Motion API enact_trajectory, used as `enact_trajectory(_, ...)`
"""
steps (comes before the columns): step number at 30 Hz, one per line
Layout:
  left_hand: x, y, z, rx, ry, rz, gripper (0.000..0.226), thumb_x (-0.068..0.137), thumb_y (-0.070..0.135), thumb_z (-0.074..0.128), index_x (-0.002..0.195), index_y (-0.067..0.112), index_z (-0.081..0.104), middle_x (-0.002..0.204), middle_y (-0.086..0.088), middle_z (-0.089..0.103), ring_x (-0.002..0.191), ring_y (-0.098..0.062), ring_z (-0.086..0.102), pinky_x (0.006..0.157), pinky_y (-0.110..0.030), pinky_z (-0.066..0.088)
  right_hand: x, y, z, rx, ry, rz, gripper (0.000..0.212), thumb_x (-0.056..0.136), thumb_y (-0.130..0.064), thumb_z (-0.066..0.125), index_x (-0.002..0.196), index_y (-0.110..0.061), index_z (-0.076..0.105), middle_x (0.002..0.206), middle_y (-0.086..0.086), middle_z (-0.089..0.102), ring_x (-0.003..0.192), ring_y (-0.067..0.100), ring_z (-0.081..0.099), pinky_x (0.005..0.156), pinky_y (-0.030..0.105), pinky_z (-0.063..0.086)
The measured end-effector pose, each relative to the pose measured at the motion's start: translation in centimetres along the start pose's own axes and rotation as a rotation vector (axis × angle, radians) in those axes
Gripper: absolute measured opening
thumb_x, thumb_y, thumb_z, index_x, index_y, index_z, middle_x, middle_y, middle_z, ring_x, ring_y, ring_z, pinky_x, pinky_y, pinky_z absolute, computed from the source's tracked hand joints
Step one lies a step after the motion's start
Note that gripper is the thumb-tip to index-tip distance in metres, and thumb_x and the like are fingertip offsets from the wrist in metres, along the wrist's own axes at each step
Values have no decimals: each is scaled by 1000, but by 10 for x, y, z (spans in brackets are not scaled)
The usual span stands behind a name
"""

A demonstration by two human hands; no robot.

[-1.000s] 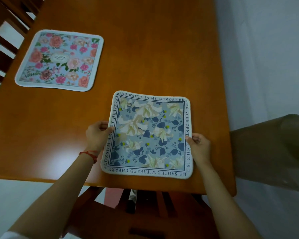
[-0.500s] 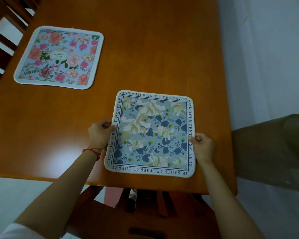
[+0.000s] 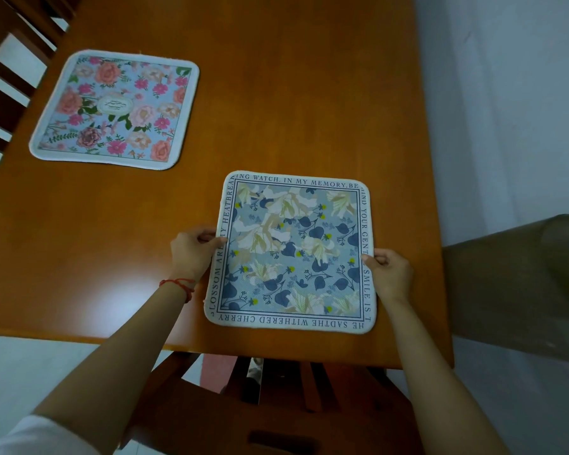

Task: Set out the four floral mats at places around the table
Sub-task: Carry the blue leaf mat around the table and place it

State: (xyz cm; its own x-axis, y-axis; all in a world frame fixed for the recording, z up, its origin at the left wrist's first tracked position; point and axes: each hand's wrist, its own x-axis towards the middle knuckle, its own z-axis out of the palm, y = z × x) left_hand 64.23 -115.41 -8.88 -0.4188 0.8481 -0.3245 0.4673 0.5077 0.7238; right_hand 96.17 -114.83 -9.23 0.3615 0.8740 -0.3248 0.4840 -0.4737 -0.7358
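Your wooden table (image 3: 276, 93) fills most of the view, and since a second ago little on it has changed: the blue mat (image 3: 293, 254) has slid slightly farther in from the near edge, so a wider strip of bare wood shows below its near border, and it sits a touch squarer to that edge. The pink mat (image 3: 115, 110) lies where it lay before, far and to the left, well apart from the blue one.

You have two floral mats in sight, not four: one pink with roses, one blue with pale lilies and lettering round its border. One chair (image 3: 276, 408) stands tucked under the near edge below the blue mat, and chair slats show at the far left.

Both your forearms reach in from the near side. Your left hand (image 3: 194, 251) pinches the left border of the blue mat, thumb on top and fingers curled beneath. Your right hand (image 3: 388, 274) pinches the right border the same way. A red cord (image 3: 178, 284) circles your left wrist. The blue mat lies flat near the right end of the table.
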Motion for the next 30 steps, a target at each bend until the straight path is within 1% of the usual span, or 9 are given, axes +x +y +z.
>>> enact_trajectory(3,0,2,1,6,2,5,23,79,15,69,100,4,68,92,-13,69,68,-17,59,53,-10,39,3,0,0,1,-5,7,22,80,-8,67,100,1,64,96,17,68,74,20,60,56,20,43)
enact_trajectory(5,0,2,1,19,9,17,23,80,16,68,100,4,68,93,-13,70,67,-16,58,52,-8,38,3,1,0,2,-8,8,22,80,-8,67,100,1,65,96,19,69,74,21,60,58,20,43)
enact_trajectory(9,-1,0,1,13,0,17,24,80,17,69,100,4,68,94,-16,70,69,-17,60,53,-11,40,2,2,-1,3,-10,10,22,80,-8,67,100,2,65,96,20,68,75,22,61,62,23,45)
enact_trajectory(12,0,0,0,6,-13,13,24,80,16,69,101,4,68,95,-16,70,69,-17,59,54,-11,39,1,3,-2,2,-22,9,23,81,-8,66,102,2,64,97,20,68,76,22,61,57,19,45)
enact_trajectory(16,-1,1,-1,-2,-15,17,25,80,16,68,102,4,68,94,-17,70,69,-16,58,52,-9,38,0,2,-2,0,-29,7,22,82,-7,65,101,3,63,96,20,68,73,20,60,54,19,44)
enact_trajectory(23,-1,1,0,-2,-9,33,25,80,16,68,102,4,68,95,-16,70,67,-13,57,49,-5,36,-2,1,-2,9,-20,15,21,82,-6,64,101,3,63,96,20,68,72,20,59,52,16,45)
enact_trajectory(26,-1,0,-1,4,-17,52,25,81,15,67,103,3,67,95,-17,70,65,-12,57,44,-4,40,-1,2,-2,13,-21,20,22,82,-7,65,101,3,63,96,21,67,73,21,60,55,18,46)
enact_trajectory(28,0,-1,-1,2,-19,61,25,81,15,67,103,3,67,95,-17,70,65,-12,56,44,-3,40,-2,1,-2,10,-23,15,21,82,-6,64,101,3,63,95,20,67,66,16,59,52,14,47)
enact_trajectory(30,1,-1,0,13,-20,56,26,81,16,67,104,3,67,94,-15,70,65,-11,55,44,-5,39,-3,1,-3,4,-22,8,22,83,-6,64,102,3,62,94,18,67,62,8,56,46,8,44)
